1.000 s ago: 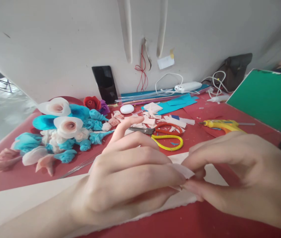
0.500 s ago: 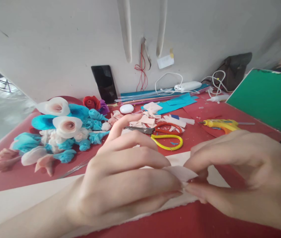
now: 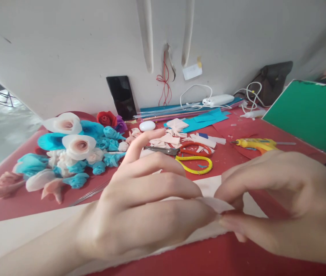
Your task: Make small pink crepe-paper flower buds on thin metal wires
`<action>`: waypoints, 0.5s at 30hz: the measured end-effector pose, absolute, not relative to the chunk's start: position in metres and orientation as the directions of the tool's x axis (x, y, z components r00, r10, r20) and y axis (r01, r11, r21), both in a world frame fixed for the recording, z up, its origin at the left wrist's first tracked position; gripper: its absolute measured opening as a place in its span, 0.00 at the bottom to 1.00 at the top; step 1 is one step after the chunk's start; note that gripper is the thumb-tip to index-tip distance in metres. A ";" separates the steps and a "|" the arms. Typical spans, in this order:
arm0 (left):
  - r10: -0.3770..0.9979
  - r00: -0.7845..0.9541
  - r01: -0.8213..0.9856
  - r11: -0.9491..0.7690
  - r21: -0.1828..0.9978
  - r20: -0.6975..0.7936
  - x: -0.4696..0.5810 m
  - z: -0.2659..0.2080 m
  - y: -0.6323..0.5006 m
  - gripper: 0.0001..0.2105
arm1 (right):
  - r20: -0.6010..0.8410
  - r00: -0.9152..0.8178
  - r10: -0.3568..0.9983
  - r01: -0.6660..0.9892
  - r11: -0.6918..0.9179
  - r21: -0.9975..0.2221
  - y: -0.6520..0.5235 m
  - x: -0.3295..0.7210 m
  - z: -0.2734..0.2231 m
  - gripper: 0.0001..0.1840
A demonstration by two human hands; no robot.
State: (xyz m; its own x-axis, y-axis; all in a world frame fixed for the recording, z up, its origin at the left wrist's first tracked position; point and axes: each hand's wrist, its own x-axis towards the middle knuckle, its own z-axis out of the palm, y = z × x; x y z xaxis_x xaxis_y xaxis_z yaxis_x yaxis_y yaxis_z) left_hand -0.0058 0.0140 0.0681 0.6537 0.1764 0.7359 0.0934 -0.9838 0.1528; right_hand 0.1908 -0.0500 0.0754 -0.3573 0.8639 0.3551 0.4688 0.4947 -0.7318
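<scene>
A bit of pale paper point(image 3: 216, 204) is pinched shut in the right hand's point(image 3: 278, 203) grip, and seems held by the left hand's point(image 3: 151, 207) curled-in fingers too. That piece looks unfinished. Scissors point(image 3: 177, 153) are left at 11 o'clock. At 10 o'clock, finished-looking flowers point(image 3: 78, 147) are heaped on the worktop point(image 3: 197, 257).

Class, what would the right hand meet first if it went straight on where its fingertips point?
Beyond the pale piece it pinches, the right hand would probably meet the left hand; exact depth is unclear.
</scene>
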 end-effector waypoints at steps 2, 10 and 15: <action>0.156 0.665 0.086 -0.987 0.134 0.730 -0.006 0.068 0.014 0.12 | 0.297 -0.326 0.897 0.459 0.425 -0.780 -0.051 0.189 0.079 0.11; 0.080 0.641 0.067 -0.997 0.048 0.764 -0.002 0.074 0.014 0.15 | 0.108 -0.374 0.921 0.455 0.283 -0.844 -0.052 0.191 0.083 0.10; 0.143 0.631 0.115 -0.989 0.090 0.762 -0.008 0.056 0.014 0.12 | 0.098 -0.381 0.919 0.450 0.277 -0.849 -0.052 0.192 0.078 0.08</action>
